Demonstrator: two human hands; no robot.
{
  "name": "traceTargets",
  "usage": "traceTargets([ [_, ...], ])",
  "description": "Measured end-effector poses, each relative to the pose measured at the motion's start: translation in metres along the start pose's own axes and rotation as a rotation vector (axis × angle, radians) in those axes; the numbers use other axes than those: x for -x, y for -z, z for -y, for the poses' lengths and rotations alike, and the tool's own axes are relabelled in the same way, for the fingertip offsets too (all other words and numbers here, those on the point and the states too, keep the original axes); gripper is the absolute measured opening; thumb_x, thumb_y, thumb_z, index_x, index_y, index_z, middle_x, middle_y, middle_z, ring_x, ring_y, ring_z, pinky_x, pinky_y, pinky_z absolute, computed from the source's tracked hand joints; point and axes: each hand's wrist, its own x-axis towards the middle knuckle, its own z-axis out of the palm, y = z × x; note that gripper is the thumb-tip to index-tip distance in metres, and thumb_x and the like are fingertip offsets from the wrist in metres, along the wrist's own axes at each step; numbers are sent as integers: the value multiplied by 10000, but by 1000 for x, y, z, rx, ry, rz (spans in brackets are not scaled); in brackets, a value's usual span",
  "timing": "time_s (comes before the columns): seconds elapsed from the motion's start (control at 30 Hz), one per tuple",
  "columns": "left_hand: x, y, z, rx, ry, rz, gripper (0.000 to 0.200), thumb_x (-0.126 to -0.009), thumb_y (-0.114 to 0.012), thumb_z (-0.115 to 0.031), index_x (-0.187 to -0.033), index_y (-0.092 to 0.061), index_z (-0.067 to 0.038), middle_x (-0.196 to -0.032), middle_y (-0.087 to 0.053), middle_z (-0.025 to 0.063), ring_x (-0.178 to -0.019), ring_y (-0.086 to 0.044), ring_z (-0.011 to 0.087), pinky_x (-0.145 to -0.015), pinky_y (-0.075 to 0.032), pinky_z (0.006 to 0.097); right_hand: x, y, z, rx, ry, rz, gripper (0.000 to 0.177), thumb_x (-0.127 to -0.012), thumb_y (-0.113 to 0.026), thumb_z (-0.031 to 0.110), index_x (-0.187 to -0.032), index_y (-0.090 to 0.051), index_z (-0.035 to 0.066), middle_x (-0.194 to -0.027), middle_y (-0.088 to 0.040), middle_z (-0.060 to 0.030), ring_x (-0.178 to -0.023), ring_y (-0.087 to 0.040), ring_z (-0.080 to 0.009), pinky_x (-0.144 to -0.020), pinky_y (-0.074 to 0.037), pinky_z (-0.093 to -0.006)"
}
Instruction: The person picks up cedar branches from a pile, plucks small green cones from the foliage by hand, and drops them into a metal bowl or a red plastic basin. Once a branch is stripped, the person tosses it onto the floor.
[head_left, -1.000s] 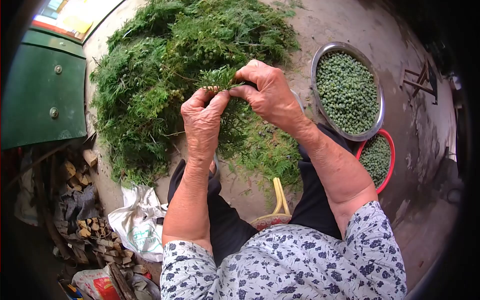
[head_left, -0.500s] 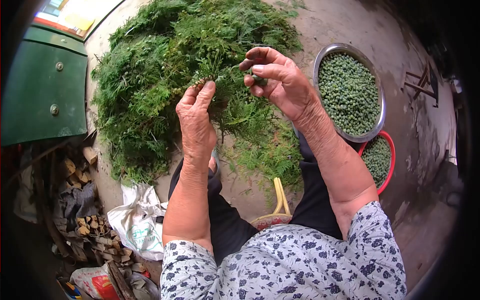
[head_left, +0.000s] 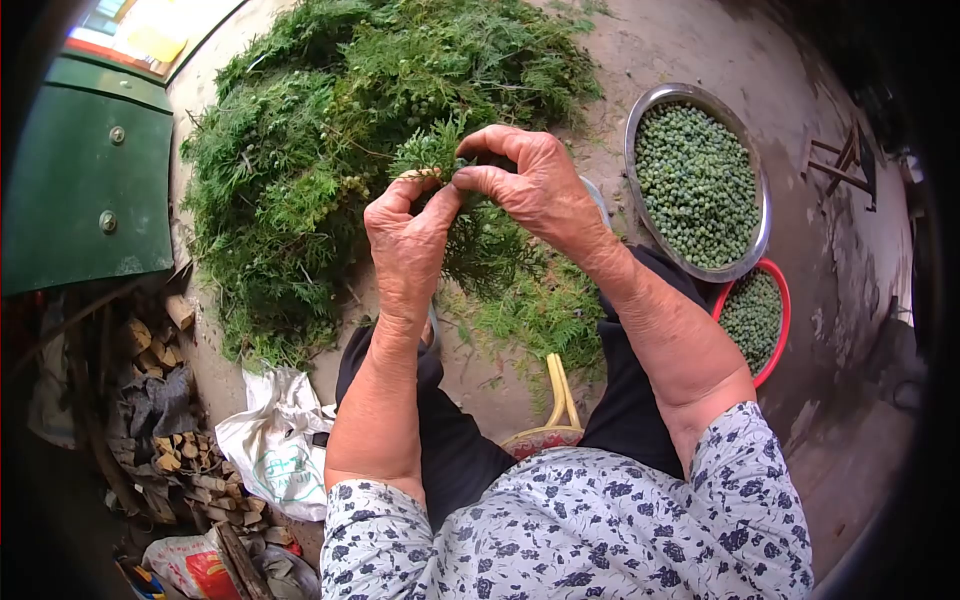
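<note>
Between thumb and fingers, my left hand grips a green conifer sprig with flat, scaly leaves. Thumb and index finger of my right hand pinch at the sprig's right side, on a small green cone partly hidden by the fingertips. The two hands nearly touch. Behind them spreads a large heap of cut conifer branches on the floor. To the right, a steel basin is filled with small round green cones.
A red-rimmed basin of smaller green pieces stands beside the steel one. Loose sprigs lie between my feet. On the left are a white sack, split firewood and a green panel. A small wooden stool is far right.
My right hand has come down and left to meet the sprig, its fingers closing there. My left hand has shifted slightly right and turned its fingertips inward.
</note>
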Motion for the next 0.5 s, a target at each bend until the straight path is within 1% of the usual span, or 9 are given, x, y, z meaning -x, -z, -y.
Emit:
traceTargets([
  [0.03, 2, -1, -5, -66, 21, 16, 114, -757, -643, -14, -863, -625, 26, -764, -604, 0, -679, -514, 47, -614, -421, 194, 1, -1, -1, 0, -1, 0, 228, -734, -684, 128, -904, -633, -15, -837, -619, -59, -751, -565, -117, -649, -446, -249],
  [0.07, 3, -2, -7, -132, 41, 31, 95, -763, -641, -12, -850, -626, 25, -756, -594, -10, -677, -500, 47, -617, -406, 193, 2, -3, -2, 81, 89, -38, 219, -722, -680, 103, -902, -622, -9, -815, -606, -73, -736, -569, -147, -642, -449, -261],
  [0.1, 2, -1, -5, -133, 41, 31, 95, -763, -641, -12, -850, -626, 25, -756, -594, -10, -677, -500, 47, -617, -406, 193, 3, -5, -4, 163, 180, -75, 215, -710, -675, 79, -899, -612, -3, -793, -592, -88, -721, -572, -178, -635, -452, -273],
  [0.13, 1, 0, -2, -131, 28, 26, 92, -753, -645, -24, -824, -626, 31, -729, -596, -5, -663, -501, 46, -599, -410, 198, 5, -8, -3, 163, 179, -75, 215, -710, -675, 79, -899, -612, -3, -793, -592, -88, -721, -572, -178, -635, -452, -273],
  [0.2, 0, 0, -1, -128, 14, 22, 96, -744, -650, -37, -799, -625, 38, -702, -597, 0, -650, -503, 46, -580, -415, 204, 9, -12, -2, 380, 455, -183, 225, -687, -659, 26, -900, -587, 14, -763, -554, -111, -701, -559, -243, -623, -458, -311],
  [0.23, 0, -1, -3, -141, 1, 24, 97, -743, -650, -39, -794, -625, 40, -698, -596, 0, -645, -498, 48, -577, -413, 207, 11, -11, 1, 372, 468, -182, 235, -678, -649, -16, -898, -572, 15, -759, -536, -115, -707, -550, -271, -616, -463, -331],
  [0.4, 0, -9, -6, -107, -13, 45, 98, -731, -652, -36, -776, -621, 45, -681, -583, -1, -634, -488, 52, -573, -408, 213, 17, -8, -2, 430, 547, -245, 248, -661, -656, -35, -893, -574, -1, -758, -542, -104, -691, -554, -267, -609, -469, -323],
  [0.47, 0, -13, -8, -138, -85, 86, 113, -720, -659, -44, -763, -615, 50, -657, -561, -6, -615, -476, 56, -567, -405, 218, 19, -5, -4, 468, 568, -244, 254, -658, -658, -40, -896, -576, -5, -760, -549, -104, -686, -556, -267, -610, -471, -321],
  [0.5, 0, -13, -4, -137, -84, 87, 113, -720, -659, -44, -763, -615, 50, -657, -561, -6, -615, -476, 56, -567, -405, 218, 20, -5, -7, 421, 567, -266, 205, -680, -632, -21, -875, -571, -1, -751, -540, -111, -692, -562, -277, -602, -473, -331],
])
